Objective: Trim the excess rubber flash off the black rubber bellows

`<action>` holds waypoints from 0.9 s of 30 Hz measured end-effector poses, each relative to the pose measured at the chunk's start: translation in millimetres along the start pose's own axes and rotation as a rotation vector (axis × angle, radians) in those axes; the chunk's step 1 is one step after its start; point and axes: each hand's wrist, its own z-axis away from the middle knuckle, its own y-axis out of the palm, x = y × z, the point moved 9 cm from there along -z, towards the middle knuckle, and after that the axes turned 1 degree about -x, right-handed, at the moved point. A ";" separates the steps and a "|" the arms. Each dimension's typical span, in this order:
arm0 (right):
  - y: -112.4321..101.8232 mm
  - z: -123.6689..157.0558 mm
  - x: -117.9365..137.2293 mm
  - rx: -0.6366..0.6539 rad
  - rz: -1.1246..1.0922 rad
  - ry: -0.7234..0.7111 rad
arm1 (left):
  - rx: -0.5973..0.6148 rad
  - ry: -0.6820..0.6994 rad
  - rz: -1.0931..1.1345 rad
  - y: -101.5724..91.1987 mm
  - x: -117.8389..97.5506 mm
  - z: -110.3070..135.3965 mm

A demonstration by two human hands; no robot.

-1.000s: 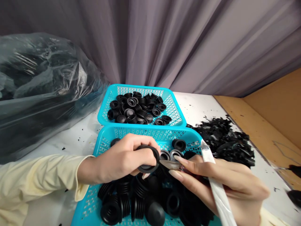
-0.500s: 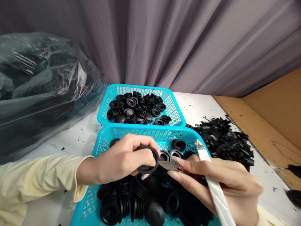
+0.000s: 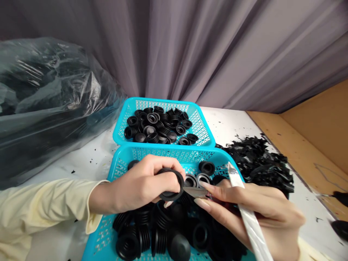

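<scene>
"How's the black round piece (image 3: 172,196)?"
"Tilted, flared rim showing — the pointed metal blade (image 3: 195,192) at its edge, tip leftward."
"And the white stick (image 3: 252,221)?"
"Slanting up leftward — slim, wrinkled, dark-tipped."

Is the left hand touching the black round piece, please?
Touching. The head view shows the left hand wrapped around the black round piece, covering part of its open end.

White table (image 3: 223,121) — two blue baskets (image 3: 152,154), black scrap heap (image 3: 258,159), plastic bag (image 3: 54,108).
</scene>
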 end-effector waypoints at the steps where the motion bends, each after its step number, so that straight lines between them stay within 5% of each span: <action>1: -0.4 0.8 -0.3 -0.006 0.004 -0.003 | 0.001 0.003 0.003 0.0 0.1 -0.2; 21: 5.8 3.4 -1.7 0.026 0.028 0.009 | 0.035 0.039 0.009 1.1 -0.5 -0.3; 27: -1.7 5.4 -9.2 -0.061 -0.037 0.031 | 0.041 0.049 0.026 2.0 -1.3 -0.6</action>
